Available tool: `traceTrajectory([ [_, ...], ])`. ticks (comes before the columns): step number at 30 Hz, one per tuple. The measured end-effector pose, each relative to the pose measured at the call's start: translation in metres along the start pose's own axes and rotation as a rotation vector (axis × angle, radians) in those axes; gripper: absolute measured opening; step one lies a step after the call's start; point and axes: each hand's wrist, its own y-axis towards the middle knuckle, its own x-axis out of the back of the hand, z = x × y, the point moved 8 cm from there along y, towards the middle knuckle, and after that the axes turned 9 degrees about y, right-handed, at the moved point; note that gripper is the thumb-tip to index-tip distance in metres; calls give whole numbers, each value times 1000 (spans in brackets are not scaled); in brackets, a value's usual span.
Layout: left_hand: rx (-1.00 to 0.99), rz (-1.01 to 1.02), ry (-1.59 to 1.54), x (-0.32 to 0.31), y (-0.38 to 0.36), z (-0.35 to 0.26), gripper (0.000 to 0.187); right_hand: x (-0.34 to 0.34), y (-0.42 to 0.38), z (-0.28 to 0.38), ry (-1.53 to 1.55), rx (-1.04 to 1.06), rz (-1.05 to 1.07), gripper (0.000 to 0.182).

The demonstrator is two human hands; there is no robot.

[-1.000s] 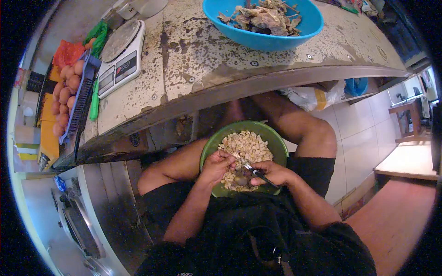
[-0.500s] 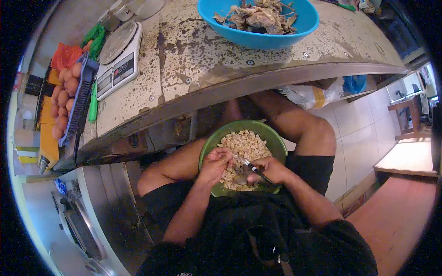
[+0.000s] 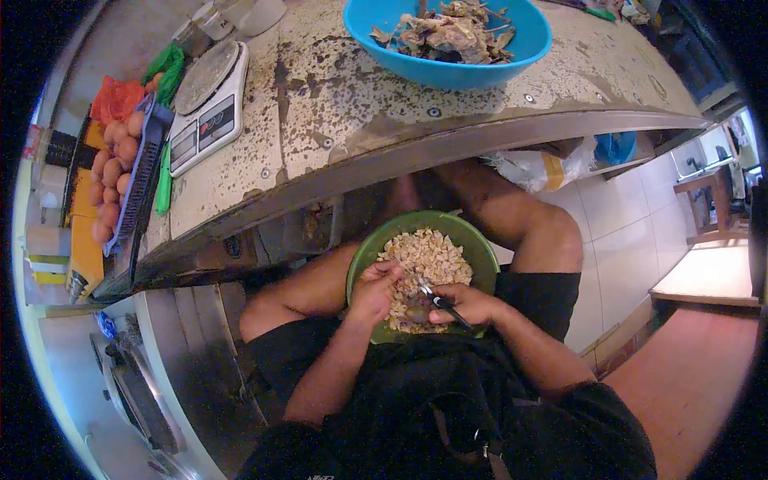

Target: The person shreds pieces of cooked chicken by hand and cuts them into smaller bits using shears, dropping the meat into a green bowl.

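Observation:
A green bowl (image 3: 487, 260) rests between the person's legs, filled with small pale chopped pieces of meat (image 3: 432, 250). Over its left side, my left hand (image 3: 374, 292) is closed, fingertips pinched on a small pale piece of meat whose shape is mostly hidden. My right hand (image 3: 468, 304) grips black-handled scissors (image 3: 450, 310) over the bowl's right side. Their metal end points toward the left fingertips; the blades are too small and blurred to tell whether they are apart. Something dark and rounded shows below them, among the pieces.
On the worn counter (image 3: 320, 104) ahead stands a blue bowl (image 3: 448, 74) of bony meat scraps. A kitchen scale (image 3: 210, 128), a tray of eggs (image 3: 120, 172) and a green-handled tool (image 3: 163, 180) lie left. A white plastic bag (image 3: 524, 170) sits under the counter; a wooden bench (image 3: 688, 376) stands right.
The scissors' handle has tilted slightly, and my right hand has turned a little with it. My left hand keeps nearly the same place over the bowl.

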Motion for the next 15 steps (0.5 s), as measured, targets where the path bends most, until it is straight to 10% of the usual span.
traceTrajectory([
  [15,-142,-102,315,-2,-11,-21,10,13,3,-15,-81,-25,-118,56],
])
